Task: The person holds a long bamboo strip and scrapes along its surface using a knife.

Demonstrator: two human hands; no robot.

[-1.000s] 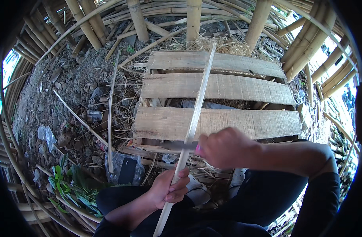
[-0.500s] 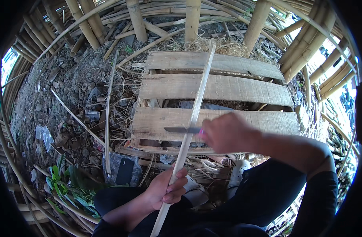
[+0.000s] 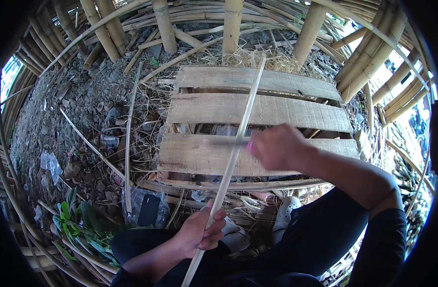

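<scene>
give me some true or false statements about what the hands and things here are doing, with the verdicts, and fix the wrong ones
1. The left hand is wrapped around the pale strip. True.
2. The green leaves lie to the right of the planks. False: they lie at the lower left, left of the planks.
3. The right hand holds a knife. True.
4. The shoes are bright red. False: they are light grey.
5. The knife points left from the right hand. True.
6. The pale strip is held level, crossing from left to right. False: it slants away from the person, out over the planks.
</scene>
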